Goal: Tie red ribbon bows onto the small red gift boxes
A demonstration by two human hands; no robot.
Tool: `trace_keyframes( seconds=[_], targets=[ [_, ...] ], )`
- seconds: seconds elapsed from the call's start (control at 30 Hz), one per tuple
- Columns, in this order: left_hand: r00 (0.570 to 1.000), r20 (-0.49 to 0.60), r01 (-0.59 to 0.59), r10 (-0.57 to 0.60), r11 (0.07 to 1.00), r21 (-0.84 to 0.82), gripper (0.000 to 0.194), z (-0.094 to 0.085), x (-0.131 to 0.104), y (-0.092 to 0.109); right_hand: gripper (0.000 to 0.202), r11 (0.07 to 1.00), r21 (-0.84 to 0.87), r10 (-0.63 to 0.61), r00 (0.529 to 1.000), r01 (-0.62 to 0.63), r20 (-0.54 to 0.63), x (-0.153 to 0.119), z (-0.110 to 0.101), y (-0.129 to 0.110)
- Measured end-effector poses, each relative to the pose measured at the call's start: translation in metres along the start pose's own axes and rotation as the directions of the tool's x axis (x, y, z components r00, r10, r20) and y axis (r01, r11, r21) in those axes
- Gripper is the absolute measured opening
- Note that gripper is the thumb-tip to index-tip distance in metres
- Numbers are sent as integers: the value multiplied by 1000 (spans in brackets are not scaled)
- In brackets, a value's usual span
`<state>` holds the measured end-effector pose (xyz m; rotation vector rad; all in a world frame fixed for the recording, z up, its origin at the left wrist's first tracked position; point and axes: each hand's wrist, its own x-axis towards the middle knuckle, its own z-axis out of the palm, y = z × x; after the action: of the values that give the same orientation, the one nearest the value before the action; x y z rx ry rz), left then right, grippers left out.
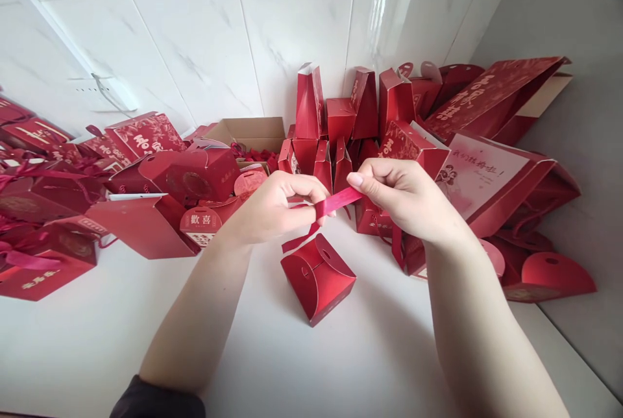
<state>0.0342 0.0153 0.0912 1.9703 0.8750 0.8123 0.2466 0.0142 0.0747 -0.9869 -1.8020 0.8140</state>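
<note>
A dark pink ribbon (341, 201) is stretched between my two hands above the table. My left hand (277, 207) has its fingers closed on the ribbon, and a loose end hangs below it. My right hand (396, 194) pinches the ribbon between thumb and forefinger; another length hangs beneath that hand. Under and in front of the hands, a small red box (321, 282) rests on the white table, its curved flaps folded together, with a hole visible in the flaps. Neither hand touches this box.
Red boxes and bags crowd the left side (48, 262) and the right side (487, 178). An open cardboard box (253, 132) holding red pieces stands at the back on the white table (146, 314), before a tiled wall (195, 41).
</note>
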Motion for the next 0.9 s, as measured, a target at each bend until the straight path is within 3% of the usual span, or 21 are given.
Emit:
trace_keyframes(
  seconds=[0.1, 0.23, 0.37, 0.43, 0.5, 0.6, 0.67, 0.77, 0.9],
  targets=[
    [995, -42, -92, 96, 993, 72, 18, -3, -2, 1, 48, 1000, 24, -9, 1000, 10, -22, 1, 0, 1],
    [992, 4, -128, 129, 980, 150, 19, -9, -5, 1, 46, 999, -48, -6, 998, 3, -62, 7, 5, 10],
    [998, 21, -54, 50, 976, 209, 20, -24, -11, 4, 40, 975, -215, 20, 980, -63, -199, 11, 0, 24],
    [994, 109, 1, -27, 972, 235, 20, -36, -14, 5, 40, 956, -274, 37, 970, -104, -241, 10, -7, 24],
    [973, 206, 46, -107, 958, 281, 12, -48, -17, 4, 42, 962, -251, 55, 974, -111, -220, 7, -13, 20],
    [935, 308, 72, -174, 946, 316, 27, -58, -17, -2, 45, 987, -139, 61, 992, -76, -106, 2, -16, 10],
    [922, 348, 83, -171, 964, 254, 32, -56, -14, -6, 46, 992, -108, 56, 997, -62, -62, 1, -14, 4],
    [931, 331, 131, -155, 987, 93, 34, -39, -8, -7, 47, 993, -94, 71, 997, -73, -26, -1, -8, -2],
    [991, 83, 100, -101, 995, 19, 35, -6, 0, -1, 47, 998, -22, 54, 997, -54, 46, -5, -5, -8]
  ],
)
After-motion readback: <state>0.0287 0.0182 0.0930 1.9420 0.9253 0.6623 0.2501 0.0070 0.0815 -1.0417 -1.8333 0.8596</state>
